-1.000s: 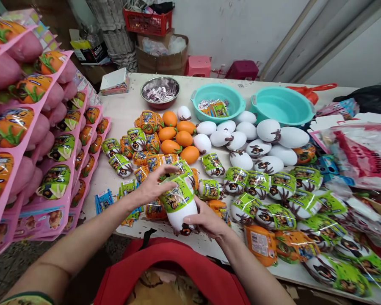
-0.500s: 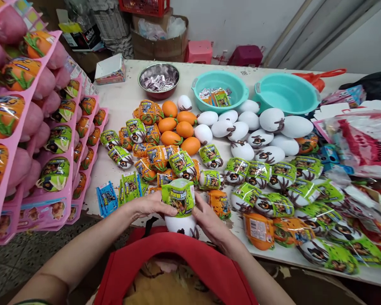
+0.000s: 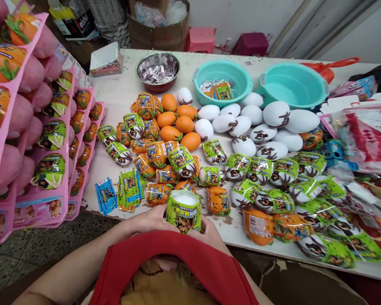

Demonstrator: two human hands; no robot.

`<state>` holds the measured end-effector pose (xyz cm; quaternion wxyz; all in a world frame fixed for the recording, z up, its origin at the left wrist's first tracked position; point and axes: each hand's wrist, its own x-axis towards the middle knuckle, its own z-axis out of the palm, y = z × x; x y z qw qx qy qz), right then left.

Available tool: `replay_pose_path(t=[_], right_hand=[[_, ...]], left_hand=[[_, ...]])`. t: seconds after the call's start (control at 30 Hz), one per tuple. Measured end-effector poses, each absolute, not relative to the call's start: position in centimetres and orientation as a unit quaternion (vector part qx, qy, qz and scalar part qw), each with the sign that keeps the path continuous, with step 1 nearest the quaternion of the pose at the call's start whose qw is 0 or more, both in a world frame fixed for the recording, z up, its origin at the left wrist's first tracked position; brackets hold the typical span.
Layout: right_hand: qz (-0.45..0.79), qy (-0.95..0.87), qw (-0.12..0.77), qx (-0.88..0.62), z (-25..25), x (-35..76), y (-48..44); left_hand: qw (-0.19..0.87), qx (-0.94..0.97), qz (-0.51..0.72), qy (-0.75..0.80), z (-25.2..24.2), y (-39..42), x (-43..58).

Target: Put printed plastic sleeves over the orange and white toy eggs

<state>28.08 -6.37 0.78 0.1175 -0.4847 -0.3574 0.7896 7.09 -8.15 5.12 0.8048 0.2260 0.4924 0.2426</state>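
Close to my body, at the table's front edge, a white toy egg in a green printed wrapper sleeve is held between both hands. My left hand closes on its left side, and my right hand grips its lower right. The egg's white top shows inside the sleeve's open upper rim; its lower part is hidden by the red apron. Just beyond lie orange-wrapped eggs and an upright orange-wrapped egg. Left of these sits a stack of flat green wrappers beside blue packets.
Bare white eggs and orange eggs lie mid-table. Green-wrapped eggs fill the right. Behind stand a metal bowl of sachets and two turquoise basins. Pink display trays rise at the left.
The wrapped egg has moved down toward my body, and its white top now fills more of the sleeve's opening. Both hands have shifted lower around it. The view has tilted slightly.
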Motion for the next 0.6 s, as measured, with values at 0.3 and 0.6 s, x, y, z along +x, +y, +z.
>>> replay_pose_path(t=[0.3, 0.6], right_hand=[[0.779, -0.293, 0.255, -0.492, 1.2, 28.3, -1.8], [0.498, -0.364, 0.327, -0.716, -5.7, 32.9, 11.8]], left_hand=[[0.757, 0.211, 0.333, 0.522, 3.2, -7.3, 6.3], [0.292, 0.195, 0.194, 0.916, -6.0, -11.6, -9.2]])
